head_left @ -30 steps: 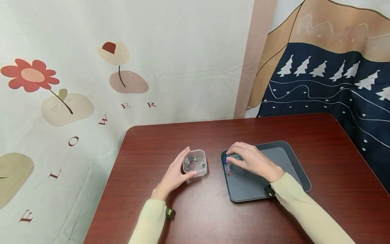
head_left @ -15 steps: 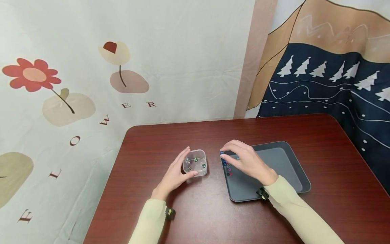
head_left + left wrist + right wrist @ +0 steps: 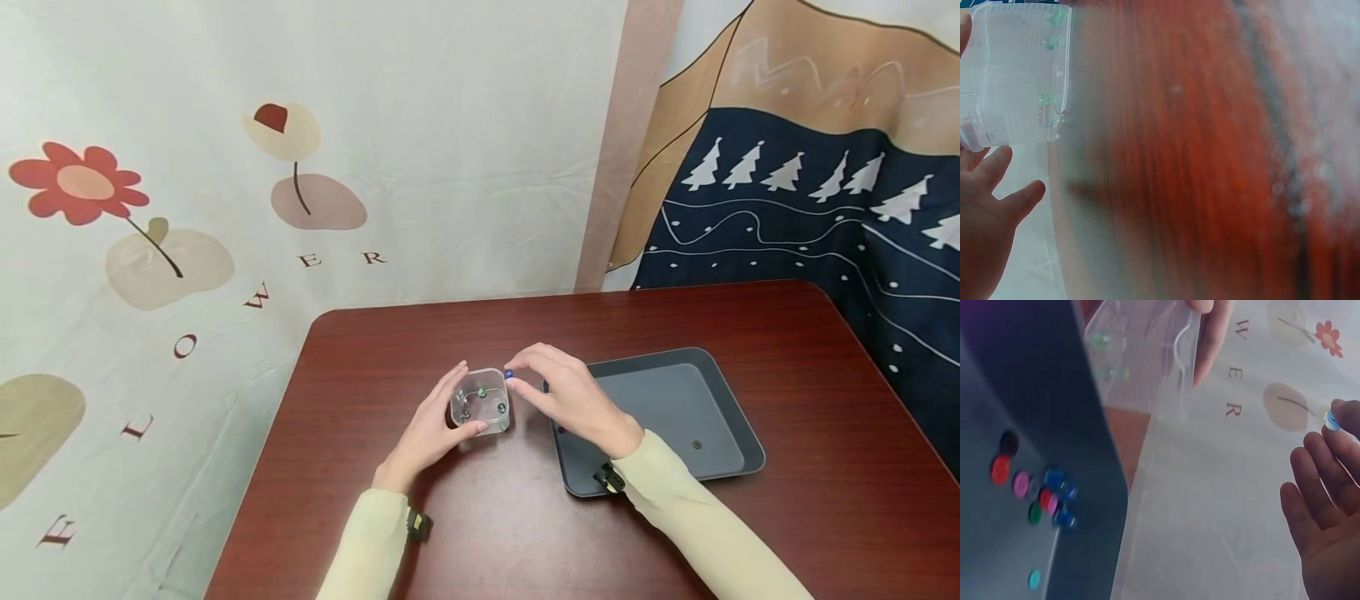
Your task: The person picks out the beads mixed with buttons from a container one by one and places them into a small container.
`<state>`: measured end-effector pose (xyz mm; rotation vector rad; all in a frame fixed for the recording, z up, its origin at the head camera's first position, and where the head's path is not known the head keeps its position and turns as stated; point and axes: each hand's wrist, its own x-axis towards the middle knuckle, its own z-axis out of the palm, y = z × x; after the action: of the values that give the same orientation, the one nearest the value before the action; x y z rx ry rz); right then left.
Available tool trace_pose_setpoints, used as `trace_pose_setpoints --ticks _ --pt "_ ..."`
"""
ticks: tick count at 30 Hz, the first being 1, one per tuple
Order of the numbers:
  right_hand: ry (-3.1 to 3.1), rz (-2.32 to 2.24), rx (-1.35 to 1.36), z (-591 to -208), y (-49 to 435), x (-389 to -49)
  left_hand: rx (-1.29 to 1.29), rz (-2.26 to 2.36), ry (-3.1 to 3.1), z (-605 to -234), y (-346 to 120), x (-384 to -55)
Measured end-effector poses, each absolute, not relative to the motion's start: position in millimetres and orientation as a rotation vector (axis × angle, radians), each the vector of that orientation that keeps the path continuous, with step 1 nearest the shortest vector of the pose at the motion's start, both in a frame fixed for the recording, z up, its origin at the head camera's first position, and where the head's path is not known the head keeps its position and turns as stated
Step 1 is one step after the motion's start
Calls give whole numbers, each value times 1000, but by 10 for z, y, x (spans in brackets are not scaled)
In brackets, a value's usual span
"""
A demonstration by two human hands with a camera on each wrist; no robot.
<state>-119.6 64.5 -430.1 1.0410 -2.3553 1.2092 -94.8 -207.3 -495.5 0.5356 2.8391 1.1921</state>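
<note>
My left hand (image 3: 427, 433) holds a small clear plastic box (image 3: 495, 427), thumb on the near side and fingers on the far side. Inside it lie a few green and clear pieces (image 3: 1100, 339). Just right of the box's rim, my right hand (image 3: 576, 402) pinches a small blue button (image 3: 508, 374) between thumb and fingertips. The right wrist view shows this button pale and shiny, with the other fingers loosely spread. Beneath my right forearm is the grey tray (image 3: 660, 400); its left-end buttons are mostly hidden by that hand in the head view.
Several red, pink (image 3: 1020, 484), blue, green and black buttons cluster along one side of the tray. A teal button (image 3: 1034, 579) lies apart, and a dark one (image 3: 697, 445) rests toward the tray's right. The brown table (image 3: 480, 533) meets a printed curtain (image 3: 465, 167) behind.
My right hand has lifted the blue button from the tray's left end and carried it left to the box. The left hand and box have stayed still.
</note>
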Motion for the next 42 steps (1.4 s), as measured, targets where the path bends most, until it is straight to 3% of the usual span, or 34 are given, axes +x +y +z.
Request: trace_pose_setpoints --ticks 17,42 --pt "-2537 1059 1041 -4368 266 -1197 563 1194 2835 -4964 -2079 -955" --pt "-2587 903 1084 -4502 239 -1201 552 1203 2833 -4975 -2077 -952"
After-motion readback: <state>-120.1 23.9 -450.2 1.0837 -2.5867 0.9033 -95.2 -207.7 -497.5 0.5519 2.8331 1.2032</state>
